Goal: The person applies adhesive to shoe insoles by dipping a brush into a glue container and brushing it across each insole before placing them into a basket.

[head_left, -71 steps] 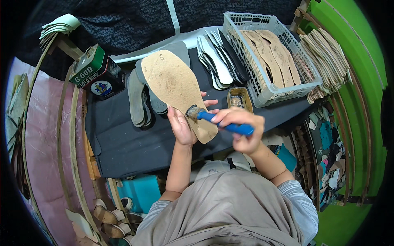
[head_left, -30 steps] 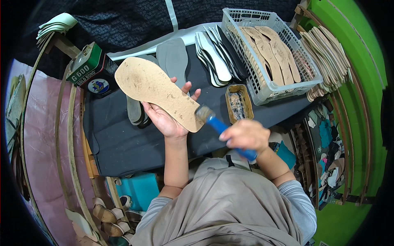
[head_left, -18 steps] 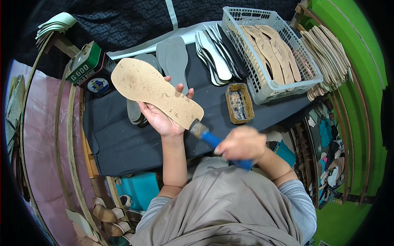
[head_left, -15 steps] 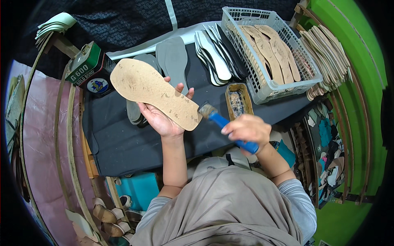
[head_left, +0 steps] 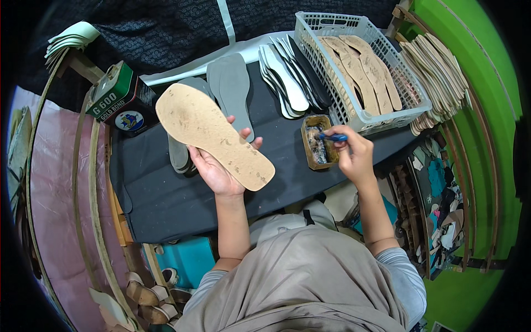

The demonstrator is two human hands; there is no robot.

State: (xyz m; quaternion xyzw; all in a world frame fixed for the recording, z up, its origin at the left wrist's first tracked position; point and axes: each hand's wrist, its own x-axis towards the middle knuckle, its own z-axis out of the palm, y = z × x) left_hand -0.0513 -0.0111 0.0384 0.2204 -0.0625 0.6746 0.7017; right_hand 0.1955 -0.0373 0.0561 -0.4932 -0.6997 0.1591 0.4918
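Observation:
A tan shoe insole [head_left: 213, 133] with dark smudges rests across the palm of my left hand [head_left: 220, 170]; its fingers curl up along the far edge. My right hand [head_left: 354, 152] grips the blue handle of a brush [head_left: 336, 137]. The brush's head reaches down into a small tan glue-crusted tray [head_left: 316, 165], so its bristles are hard to see. Grey sole pieces [head_left: 229, 91] lie on the black-covered table behind the insole, partly hidden by it.
A white plastic basket [head_left: 362, 130] holding tan insoles stands at the far right. White and black sole pieces [head_left: 293, 94] fan out beside it. Stacked insoles [head_left: 437, 77] lean along the right edge. A green and black metal can [head_left: 121, 102] stands at the left.
My right hand has carried the brush away from the insole's heel end and into the tray. My left hand with the insole has dropped slightly nearer to me.

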